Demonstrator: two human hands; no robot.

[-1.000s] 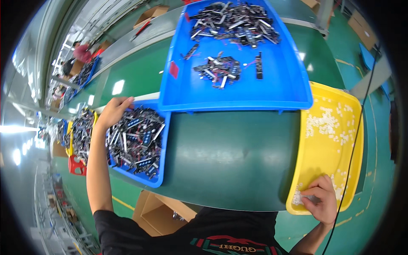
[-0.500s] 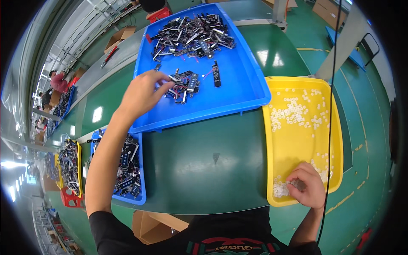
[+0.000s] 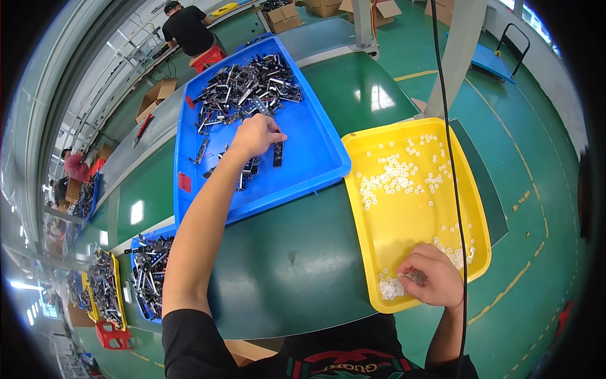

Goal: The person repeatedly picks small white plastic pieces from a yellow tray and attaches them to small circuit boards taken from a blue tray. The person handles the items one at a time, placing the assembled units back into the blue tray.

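My left hand point(image 3: 257, 136) reaches into the large blue tray point(image 3: 297, 189). Its thumb and fingers are pinched together at the upper end of a narrow black circuit board point(image 3: 278, 155), hiding that end. Behind the hand lies a heap of small circuit boards with wires and metal parts point(image 3: 246, 88); a smaller group of boards point(image 3: 247, 175) is partly covered by my left forearm. My right hand point(image 3: 434, 276) is curled low in the yellow tray point(image 3: 379, 252), closed around something greyish I cannot make out. Small white rings point(image 3: 390, 288) lie beside its fingertips.
More white rings point(image 3: 394, 174) are scattered in the yellow tray's far half. A black cable point(image 3: 449, 158) hangs across that tray. Left of my forearm stands a smaller blue bin point(image 3: 148, 271) of boards. Beyond the table, a person in black point(image 3: 188, 30) sits on a red stool.
My left hand has moved right, from the small group of boards to the single narrow board. My right hand stays curled by the white rings. The view has shifted, revealing the seated person.
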